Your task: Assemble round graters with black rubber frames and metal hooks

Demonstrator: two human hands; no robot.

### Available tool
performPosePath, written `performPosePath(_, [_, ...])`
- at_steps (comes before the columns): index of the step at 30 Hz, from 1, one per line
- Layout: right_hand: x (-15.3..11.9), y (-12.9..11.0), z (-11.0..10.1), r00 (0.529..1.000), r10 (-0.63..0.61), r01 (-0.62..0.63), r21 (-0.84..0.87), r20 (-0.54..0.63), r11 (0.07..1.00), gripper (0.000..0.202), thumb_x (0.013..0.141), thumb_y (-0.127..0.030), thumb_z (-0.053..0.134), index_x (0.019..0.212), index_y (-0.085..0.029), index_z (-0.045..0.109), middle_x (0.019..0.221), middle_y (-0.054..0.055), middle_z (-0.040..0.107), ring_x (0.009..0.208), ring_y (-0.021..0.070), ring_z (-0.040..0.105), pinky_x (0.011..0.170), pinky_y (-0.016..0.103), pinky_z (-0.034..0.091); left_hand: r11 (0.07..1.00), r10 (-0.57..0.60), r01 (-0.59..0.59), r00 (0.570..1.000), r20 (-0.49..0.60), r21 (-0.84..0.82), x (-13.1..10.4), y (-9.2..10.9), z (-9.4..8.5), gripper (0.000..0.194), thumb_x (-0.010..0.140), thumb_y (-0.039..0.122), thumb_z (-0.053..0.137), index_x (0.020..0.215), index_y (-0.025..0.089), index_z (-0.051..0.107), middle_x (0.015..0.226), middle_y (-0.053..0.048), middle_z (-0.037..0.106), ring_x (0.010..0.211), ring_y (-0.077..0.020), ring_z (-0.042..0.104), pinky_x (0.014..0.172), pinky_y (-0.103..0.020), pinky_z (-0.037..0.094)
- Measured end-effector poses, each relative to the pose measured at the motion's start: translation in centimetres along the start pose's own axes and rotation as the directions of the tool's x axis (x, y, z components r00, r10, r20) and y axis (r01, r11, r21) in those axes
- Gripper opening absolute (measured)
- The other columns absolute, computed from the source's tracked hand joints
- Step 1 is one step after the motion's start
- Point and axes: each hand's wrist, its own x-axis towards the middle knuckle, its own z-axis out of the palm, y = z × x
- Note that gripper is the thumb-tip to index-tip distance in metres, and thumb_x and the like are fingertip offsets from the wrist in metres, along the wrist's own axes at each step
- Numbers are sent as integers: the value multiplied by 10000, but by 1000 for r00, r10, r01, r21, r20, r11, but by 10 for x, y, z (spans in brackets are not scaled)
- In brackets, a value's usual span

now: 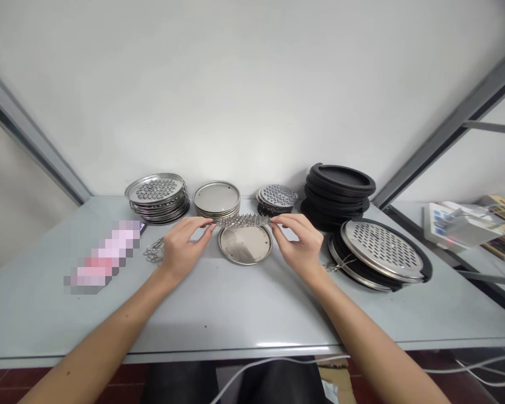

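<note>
A metal disc with many pointed teeth [244, 220] is held up nearly edge-on between my two hands. My left hand [185, 244] pinches its left edge with thumb and fingertips. At its right edge, my right hand [298, 241] has the same kind of pinch. Below and just behind the toothed disc, a shallow round metal plate [246, 247] lies flat on the grey table [227, 303]. Some bent wire pieces [154, 251] lie beside my left hand, partly hidden by it.
Behind stand stacks of perforated discs [155, 191], plain metal plates [216, 197], smaller toothed discs [279, 196] and black rings [340, 179]. At right lies a perforated disc in a black ring [382, 249]. A blurred pink item [109, 252] is at left; a power strip [441, 224] is far right.
</note>
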Motion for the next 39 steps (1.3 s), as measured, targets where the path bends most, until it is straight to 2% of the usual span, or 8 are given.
performPosePath(7, [1, 0, 1, 1000, -19, 19, -10, -9, 1000, 134, 797, -113, 641, 851, -217, 705, 812, 50, 709, 736, 173, 653, 666, 319, 552, 994, 104, -103, 994, 24, -25, -4, 0, 0, 155, 807, 101, 663, 939, 182, 672, 853, -38, 715, 787, -151, 661, 744, -280, 533])
performPosePath(14, [0, 0, 2, 999, -42, 42, 11, -8, 999, 143, 789, -122, 650, 849, -235, 714, 798, 46, 710, 726, 179, 653, 651, 328, 551, 996, 80, -78, 996, 50, -44, -4, -1, 0, 129, 810, 103, 653, 908, 184, 679, 822, -36, 711, 764, -156, 653, 723, -286, 528])
performPosePath(21, [0, -1, 1, 1000, -11, 11, -6, 12, 1000, 116, 807, -160, 639, 832, -242, 717, 792, 49, 710, 717, 183, 654, 639, 335, 554, 998, 63, -61, 996, 63, -35, -4, -1, 0, 98, 827, 128, 635, 890, 189, 679, 819, -39, 714, 759, -160, 653, 722, -292, 526])
performPosePath(31, [-1, -1, 1, 997, -81, 81, 22, -1, 996, 176, 782, -98, 662, 868, -244, 711, 803, 41, 706, 729, 177, 642, 640, 336, 544, 996, 80, -77, 994, 70, -36, -3, -1, 0, 113, 825, 103, 626, 899, 177, 669, 824, -44, 711, 770, -160, 653, 728, -288, 517])
performPosePath(39, [-1, -2, 2, 996, -91, 91, 27, -18, 995, 187, 789, -116, 665, 881, -267, 723, 787, 31, 699, 707, 177, 637, 617, 337, 537, 997, 71, -69, 994, 79, -31, -3, -2, -1, 97, 831, 117, 622, 893, 177, 666, 817, -45, 711, 764, -160, 651, 725, -293, 518])
